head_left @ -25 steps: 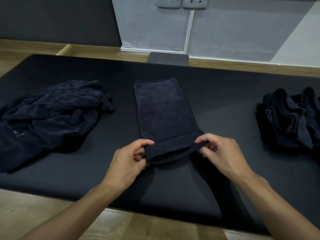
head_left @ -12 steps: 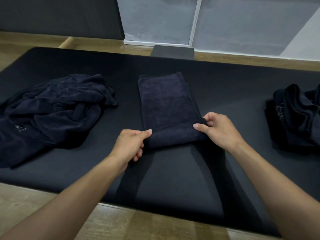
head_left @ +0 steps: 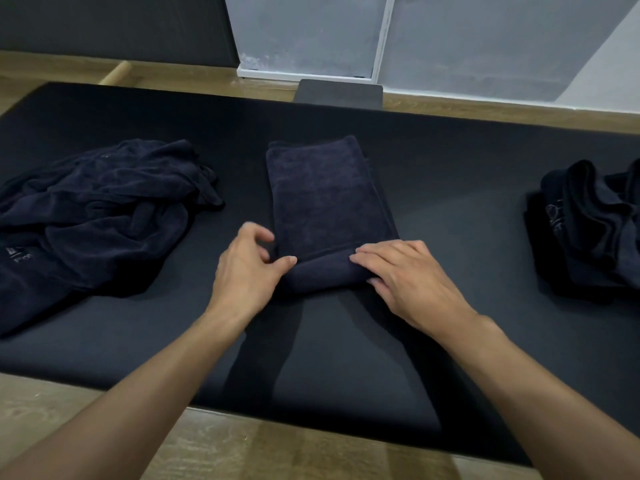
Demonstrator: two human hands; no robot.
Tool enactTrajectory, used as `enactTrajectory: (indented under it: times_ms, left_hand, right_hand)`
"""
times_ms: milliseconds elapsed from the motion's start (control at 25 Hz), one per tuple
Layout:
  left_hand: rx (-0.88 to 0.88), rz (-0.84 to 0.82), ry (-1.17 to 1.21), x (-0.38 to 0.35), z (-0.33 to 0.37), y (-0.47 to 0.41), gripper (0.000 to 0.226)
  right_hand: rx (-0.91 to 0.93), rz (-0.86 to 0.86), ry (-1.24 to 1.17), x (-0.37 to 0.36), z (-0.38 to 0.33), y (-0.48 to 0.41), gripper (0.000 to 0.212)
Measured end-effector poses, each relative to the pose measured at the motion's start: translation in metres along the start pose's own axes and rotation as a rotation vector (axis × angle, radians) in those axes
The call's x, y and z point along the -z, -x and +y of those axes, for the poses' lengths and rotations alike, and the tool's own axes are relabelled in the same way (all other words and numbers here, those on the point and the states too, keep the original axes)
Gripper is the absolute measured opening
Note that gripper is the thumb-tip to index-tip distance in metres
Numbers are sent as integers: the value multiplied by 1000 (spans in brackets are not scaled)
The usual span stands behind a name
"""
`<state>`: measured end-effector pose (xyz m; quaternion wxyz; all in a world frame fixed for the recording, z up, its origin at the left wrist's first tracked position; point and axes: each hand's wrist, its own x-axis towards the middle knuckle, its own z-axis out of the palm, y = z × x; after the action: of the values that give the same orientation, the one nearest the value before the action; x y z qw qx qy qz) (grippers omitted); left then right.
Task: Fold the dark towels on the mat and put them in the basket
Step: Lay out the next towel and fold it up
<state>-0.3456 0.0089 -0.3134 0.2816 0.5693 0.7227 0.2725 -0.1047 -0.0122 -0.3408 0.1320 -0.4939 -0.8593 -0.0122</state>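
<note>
Towel heap (head_left: 97,216) lies left of folded towel (head_left: 325,195)

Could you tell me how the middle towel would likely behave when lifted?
The folded towel is probably floppy: its near end curls over under the right hand. Lifted by one edge, its loose layers would likely unfold.
</note>
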Motion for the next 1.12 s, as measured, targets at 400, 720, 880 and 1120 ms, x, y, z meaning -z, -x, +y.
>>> enactTrajectory:
  times_ms: [400,720,880,1120]
  left_hand:
    - [-623,-196,-265,6,-10,2,25]
    - [-465,-42,-124,-3,-1,-31,9]
    - [-962,12,-509,-5,-25,-17,50]
    - [-492,-222,-15,2,-9,-33,27]
  right_hand:
    - [-306,-343,-450,42,4,-41,22]
    - [-248,171,-176,17,10,-19,8]
    - [-72,68,16,2,12,7,47]
    - [-373,-111,-435,25,13,-12,31]
